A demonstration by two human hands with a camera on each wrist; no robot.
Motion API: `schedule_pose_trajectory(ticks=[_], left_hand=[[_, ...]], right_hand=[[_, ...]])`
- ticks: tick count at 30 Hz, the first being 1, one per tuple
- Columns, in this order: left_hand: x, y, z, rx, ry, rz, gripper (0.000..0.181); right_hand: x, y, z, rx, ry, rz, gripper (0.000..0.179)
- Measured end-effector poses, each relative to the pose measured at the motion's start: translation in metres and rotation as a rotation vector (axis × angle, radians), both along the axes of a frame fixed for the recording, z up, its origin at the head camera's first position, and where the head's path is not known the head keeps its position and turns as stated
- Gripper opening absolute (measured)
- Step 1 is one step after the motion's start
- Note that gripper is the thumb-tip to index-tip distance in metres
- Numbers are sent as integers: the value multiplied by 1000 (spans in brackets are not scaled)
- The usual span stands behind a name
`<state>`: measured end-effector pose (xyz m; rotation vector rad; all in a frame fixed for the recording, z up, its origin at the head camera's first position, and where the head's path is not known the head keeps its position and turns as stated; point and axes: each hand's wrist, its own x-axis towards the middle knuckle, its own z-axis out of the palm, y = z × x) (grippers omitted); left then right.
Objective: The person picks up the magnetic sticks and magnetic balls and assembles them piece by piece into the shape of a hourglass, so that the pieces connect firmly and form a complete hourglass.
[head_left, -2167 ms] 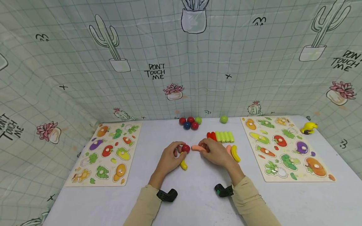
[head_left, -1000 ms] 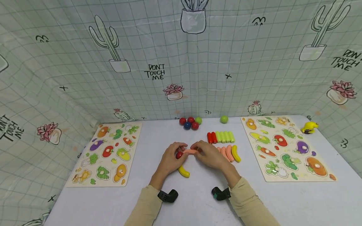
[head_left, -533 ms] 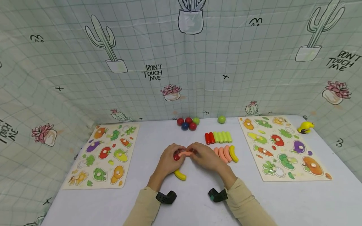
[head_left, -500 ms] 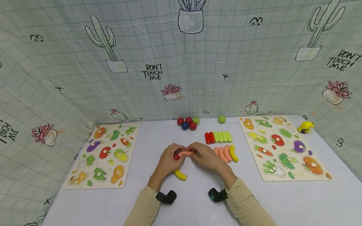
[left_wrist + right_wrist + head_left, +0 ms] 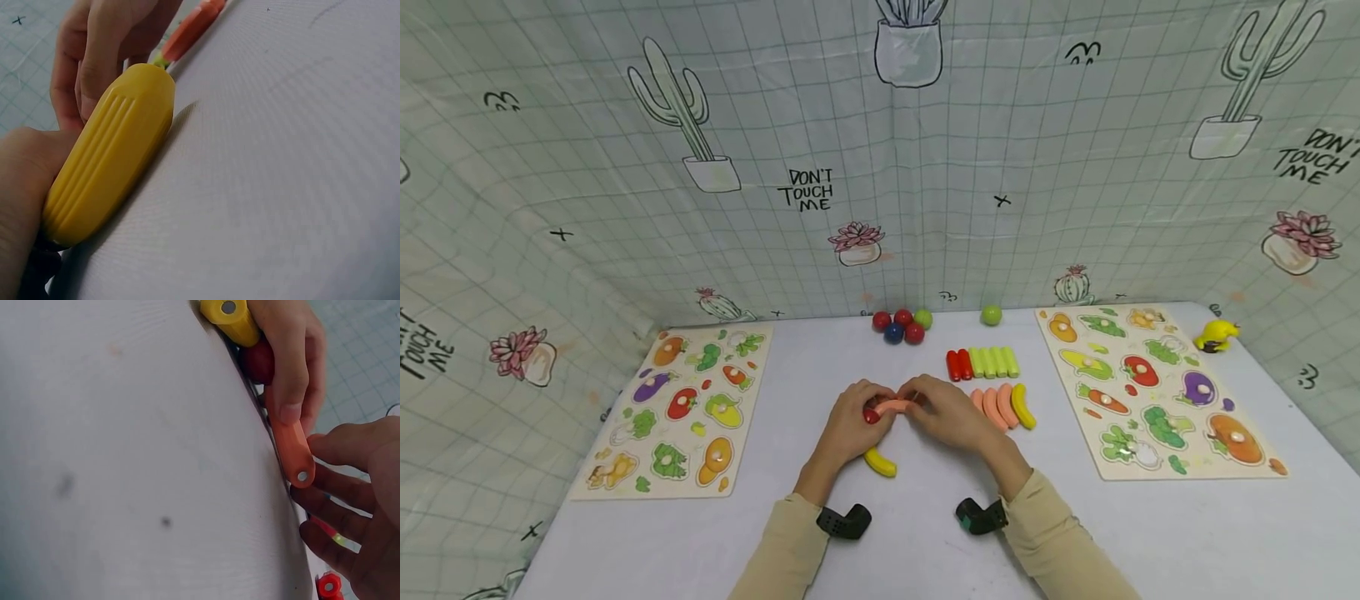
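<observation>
My left hand (image 5: 852,423) holds a curved orange magnetic rod (image 5: 289,447) around a red ball (image 5: 870,415), its thumb lying along the rod. The red ball sits at the rod's left end, partly covered by the fingers. At the rod's other end, the thumb and fingers of my right hand (image 5: 952,414) pinch it; a round silvery magnet shows in that tip in the right wrist view. A curved yellow magnetic rod (image 5: 112,156) extends from under the left palm toward me, with its far end hidden near the ball.
Right of the hands lie several orange rods (image 5: 998,407) and a yellow one (image 5: 1022,407). Behind them are red (image 5: 958,365) and light-green rods (image 5: 994,363). Balls (image 5: 903,327) cluster at the back. Vegetable puzzle boards flank both sides, left (image 5: 681,417) and right (image 5: 1150,392).
My right hand has brought the orange rod leftward to the red ball, and my left thumb has come onto it. The yellow rod under the left hand has shifted toward me. Little differs since half a second ago.
</observation>
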<state>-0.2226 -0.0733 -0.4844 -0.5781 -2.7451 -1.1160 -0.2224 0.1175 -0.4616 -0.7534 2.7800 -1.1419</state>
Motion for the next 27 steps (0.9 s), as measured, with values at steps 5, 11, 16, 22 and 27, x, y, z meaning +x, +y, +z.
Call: schedule_pose_trajectory(ticks=[5,11,16,22,27], left_hand=[[-1,0,-1,35,6,1,20],[-2,0,-2,56,2,-3,23],[-2,2,-3,-6,32,3,21],[-2,5,-1,-49,31,37,19],[0,7,-1,-96,26,68,19]], right_hand=[[-3,4,2,-13,27,-18,17],[-9,13,6,-55,-3,-59,20],[-14,24,12,-71,-17,-112,21],[-18,37,17,-78,-7,-178,22],[-20,43,18,-92,9,-211,22]])
